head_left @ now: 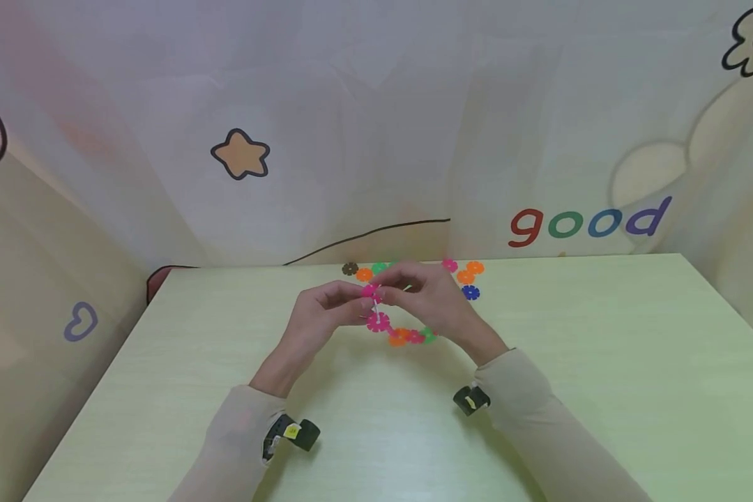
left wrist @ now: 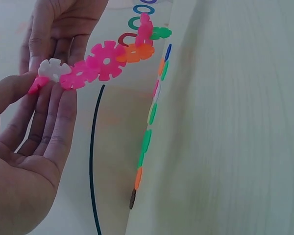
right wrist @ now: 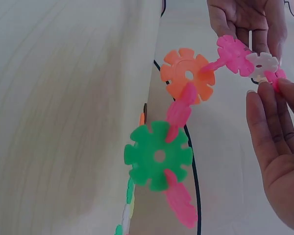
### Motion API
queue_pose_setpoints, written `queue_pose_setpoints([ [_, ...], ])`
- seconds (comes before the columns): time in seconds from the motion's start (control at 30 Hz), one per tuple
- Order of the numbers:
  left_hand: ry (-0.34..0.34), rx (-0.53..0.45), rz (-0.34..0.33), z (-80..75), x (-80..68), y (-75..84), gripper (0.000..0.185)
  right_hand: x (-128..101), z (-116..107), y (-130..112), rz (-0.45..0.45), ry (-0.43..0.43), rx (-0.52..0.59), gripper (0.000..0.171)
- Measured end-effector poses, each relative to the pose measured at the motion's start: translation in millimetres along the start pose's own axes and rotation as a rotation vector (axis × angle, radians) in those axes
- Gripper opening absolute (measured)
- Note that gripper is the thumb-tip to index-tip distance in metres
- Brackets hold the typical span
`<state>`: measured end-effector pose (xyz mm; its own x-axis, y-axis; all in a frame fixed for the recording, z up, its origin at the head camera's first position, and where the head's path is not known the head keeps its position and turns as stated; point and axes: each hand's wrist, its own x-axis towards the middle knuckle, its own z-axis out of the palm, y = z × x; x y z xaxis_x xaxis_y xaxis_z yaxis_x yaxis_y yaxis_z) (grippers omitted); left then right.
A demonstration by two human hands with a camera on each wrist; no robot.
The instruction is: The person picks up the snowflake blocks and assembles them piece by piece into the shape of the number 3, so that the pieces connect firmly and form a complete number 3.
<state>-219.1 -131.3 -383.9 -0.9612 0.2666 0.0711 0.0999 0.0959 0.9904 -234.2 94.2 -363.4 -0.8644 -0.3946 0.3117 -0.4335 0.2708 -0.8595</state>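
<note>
A chain of flower-shaped interlocking plastic discs is held up over the table between both hands. Its end is a pink disc (head_left: 371, 291), joined to a white disc (right wrist: 263, 65). After these come pink discs (left wrist: 107, 60), an orange disc (right wrist: 187, 76), another pink disc (right wrist: 180, 111), a green disc (right wrist: 159, 155) and a pink disc (right wrist: 180, 201) at the loose end. My left hand (head_left: 320, 312) pinches the chain near the white disc. My right hand (head_left: 428, 296) pinches the pink end disc between thumb and fingers. Fingertips partly cover that joint.
Loose discs lie along the table's far edge, including a brown disc (head_left: 350, 269), an orange disc (head_left: 364, 275), a blue disc (head_left: 470, 292) and a pink disc (head_left: 449, 265). The hands hide some of them. Behind the pale table (head_left: 602, 390) hangs a printed curtain (head_left: 364, 139).
</note>
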Motion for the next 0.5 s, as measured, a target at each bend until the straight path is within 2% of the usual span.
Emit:
queue_pose_setpoints([
  [0.17,0.015,-0.002,-0.003,0.7,0.1,-0.7,0.026,-1,3,0,0.016,-0.003,-0.004,0.019],
  [0.3,0.017,0.005,-0.009,-2.2,0.6,-0.9,0.026,1,-1,0,0.067,-0.017,0.025,0.021],
  [0.5,0.061,0.017,-0.003,-15.6,1.0,0.6,0.027,23,-18,6,0.154,0.009,0.069,0.024],
])
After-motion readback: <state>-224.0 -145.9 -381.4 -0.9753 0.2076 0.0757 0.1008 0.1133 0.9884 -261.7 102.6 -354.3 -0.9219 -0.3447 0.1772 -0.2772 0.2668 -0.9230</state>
